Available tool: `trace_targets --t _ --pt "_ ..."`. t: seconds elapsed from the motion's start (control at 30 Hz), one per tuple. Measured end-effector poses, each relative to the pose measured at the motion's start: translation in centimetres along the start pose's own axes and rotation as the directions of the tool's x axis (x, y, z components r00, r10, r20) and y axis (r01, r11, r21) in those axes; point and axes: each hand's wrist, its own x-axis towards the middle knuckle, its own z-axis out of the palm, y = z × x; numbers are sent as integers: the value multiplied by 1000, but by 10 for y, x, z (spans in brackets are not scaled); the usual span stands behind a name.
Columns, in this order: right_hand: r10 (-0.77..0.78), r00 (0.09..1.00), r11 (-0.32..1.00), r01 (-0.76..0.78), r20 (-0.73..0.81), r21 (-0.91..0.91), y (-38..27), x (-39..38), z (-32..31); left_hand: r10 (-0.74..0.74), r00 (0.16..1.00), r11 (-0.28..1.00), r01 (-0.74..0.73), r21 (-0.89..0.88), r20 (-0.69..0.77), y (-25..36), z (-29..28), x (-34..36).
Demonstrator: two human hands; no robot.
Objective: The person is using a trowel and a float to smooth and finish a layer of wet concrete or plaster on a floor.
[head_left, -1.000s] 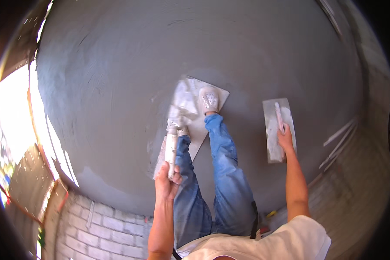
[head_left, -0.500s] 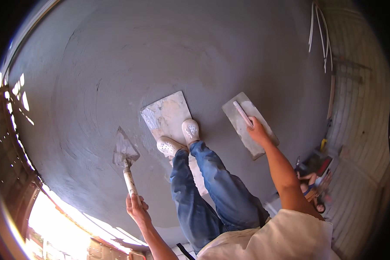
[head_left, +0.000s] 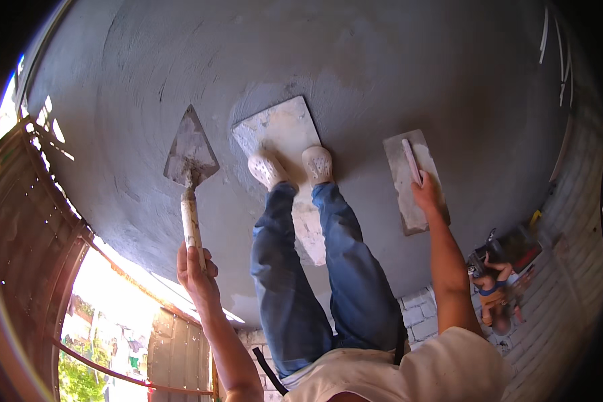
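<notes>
Dull-grey triangular metal trowel [head_left: 190, 149] carries paler smears; its off-white rod-shaped handle [head_left: 190, 220] is dark-flecked. Pale-grey rectangular float [head_left: 404, 186] turns brownish toward its near end; pinkish bar [head_left: 410, 157] on top. Off-white flat board [head_left: 285, 127] is blotched grey. Cream perforated clogs [head_left: 266, 167] show dark dots. Blue denim trousers [head_left: 358, 261]; cream short-sleeved shirt [head_left: 442, 368]. Grey cement floor [head_left: 355, 60]: darker curved streaks.

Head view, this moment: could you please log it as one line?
left hand: grips triangular trowel; right hand: grips rectangular finishing trowel; clogs: on board; floor: grey cement
</notes>
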Motion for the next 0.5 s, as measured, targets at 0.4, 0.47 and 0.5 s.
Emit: trace_targets --t 0.4,0.47,0.5 --pt "-251 870 880 388 -424 276 -112 62 11 224 946 963 -252 93 235 38 32 -7" --pt "-262 892 826 405 -368 393 -198 89 24 260 941 963 -270 17 216 40 31 -4" --pt "-368 821 688 557 -437 466 -240 107 29 285 934 958 -282 -44 214 42 28 -2"
